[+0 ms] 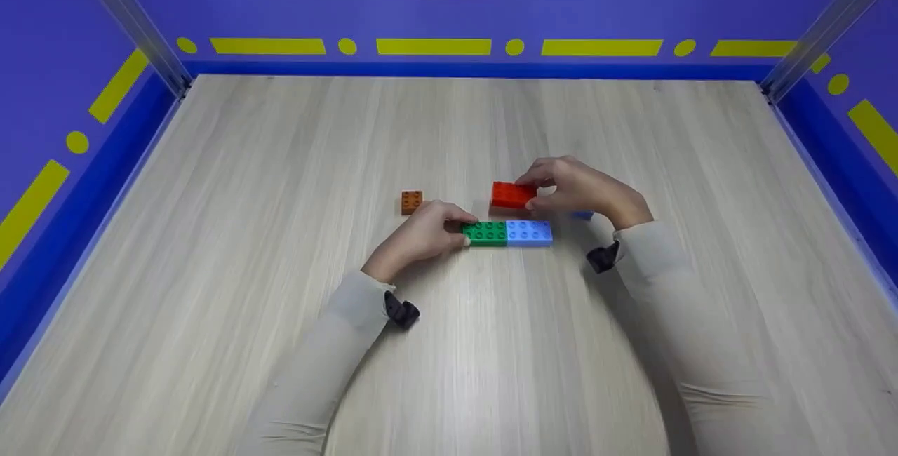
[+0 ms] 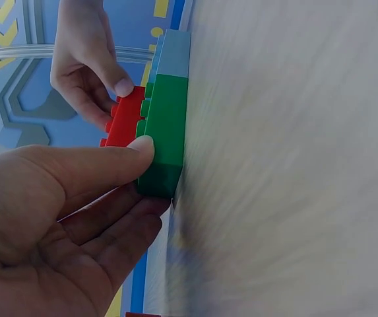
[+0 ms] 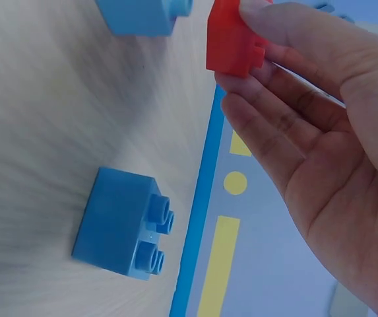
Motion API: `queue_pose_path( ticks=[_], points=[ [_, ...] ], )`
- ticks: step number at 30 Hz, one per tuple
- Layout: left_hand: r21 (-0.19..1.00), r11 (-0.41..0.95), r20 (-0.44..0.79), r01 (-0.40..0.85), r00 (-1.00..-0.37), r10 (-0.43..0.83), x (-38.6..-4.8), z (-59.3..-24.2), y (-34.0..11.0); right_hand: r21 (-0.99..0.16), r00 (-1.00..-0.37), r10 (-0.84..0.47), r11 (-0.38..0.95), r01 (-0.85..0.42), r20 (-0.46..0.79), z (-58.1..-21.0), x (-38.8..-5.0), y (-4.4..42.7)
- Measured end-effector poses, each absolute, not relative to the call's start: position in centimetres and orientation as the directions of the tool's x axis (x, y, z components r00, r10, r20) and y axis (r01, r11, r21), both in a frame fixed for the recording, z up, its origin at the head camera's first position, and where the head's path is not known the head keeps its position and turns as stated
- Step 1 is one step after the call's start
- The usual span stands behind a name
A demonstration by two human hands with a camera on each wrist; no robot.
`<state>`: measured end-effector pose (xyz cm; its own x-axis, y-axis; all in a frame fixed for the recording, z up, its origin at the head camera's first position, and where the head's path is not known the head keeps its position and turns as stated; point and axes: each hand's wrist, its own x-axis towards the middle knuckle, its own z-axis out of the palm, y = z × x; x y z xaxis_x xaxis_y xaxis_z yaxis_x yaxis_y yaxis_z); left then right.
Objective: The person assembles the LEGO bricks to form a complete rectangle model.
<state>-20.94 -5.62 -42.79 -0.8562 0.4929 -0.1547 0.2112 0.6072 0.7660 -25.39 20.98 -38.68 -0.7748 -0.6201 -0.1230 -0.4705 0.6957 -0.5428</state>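
Note:
The left hand (image 1: 424, 233) pinches the left end of a green brick (image 1: 489, 233), thumb on the near side. A light blue brick (image 1: 530, 232) stands against the green one's right end, in one row. Just behind the row, the right hand (image 1: 579, 189) pinches a red brick (image 1: 512, 195) at its right end. In the left wrist view the red brick (image 2: 126, 119) is beside the studs of the green brick (image 2: 165, 132). The right wrist view has the right hand (image 3: 334, 125) with thumb and fingers on the red brick (image 3: 231, 43).
A small orange-brown brick (image 1: 412, 202) lies behind the left hand. Another blue brick (image 1: 581, 215), mostly hidden by the right hand in the head view, shows whole in the right wrist view (image 3: 119, 221). Blue-purple panels (image 1: 435, 17) border the wooden table (image 1: 449, 126).

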Motion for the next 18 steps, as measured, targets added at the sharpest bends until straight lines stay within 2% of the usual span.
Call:
queue_pose_path(
  ticks=[18],
  points=[
    [0.763, 0.616, -0.171, 0.196, -0.858, 0.485, -21.0, -42.6, -5.6, -0.553, -0.737, -0.672, 0.643, -0.530, -0.076, -38.8, -24.1, 21.3]
  ],
)
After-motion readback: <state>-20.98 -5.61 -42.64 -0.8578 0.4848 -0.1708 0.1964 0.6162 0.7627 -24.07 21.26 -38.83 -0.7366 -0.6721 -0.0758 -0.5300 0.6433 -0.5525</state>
